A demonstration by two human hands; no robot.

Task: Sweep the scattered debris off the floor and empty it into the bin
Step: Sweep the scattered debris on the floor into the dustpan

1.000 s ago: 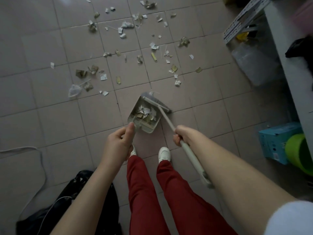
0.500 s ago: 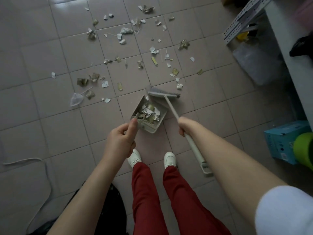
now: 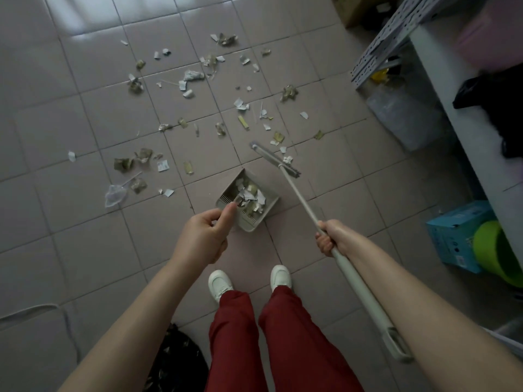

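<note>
Head camera, looking down at a tiled floor (image 3: 85,250). The left hand (image 3: 205,236) is closed around the handle of a grey dustpan (image 3: 249,199), which rests on the floor just ahead of two white shoes (image 3: 220,281) and already holds a heap of torn paper. The right hand (image 3: 331,239) grips the long broom (image 3: 300,199) handle. A second ago the broom head lay against the dustpan mouth; now it has swung out to the right, beside a few scraps. Most paper debris (image 3: 212,108) still lies scattered beyond, so another sweep looks likely. A black bag (image 3: 178,360), possibly the bin, sits by the left leg.
</note>
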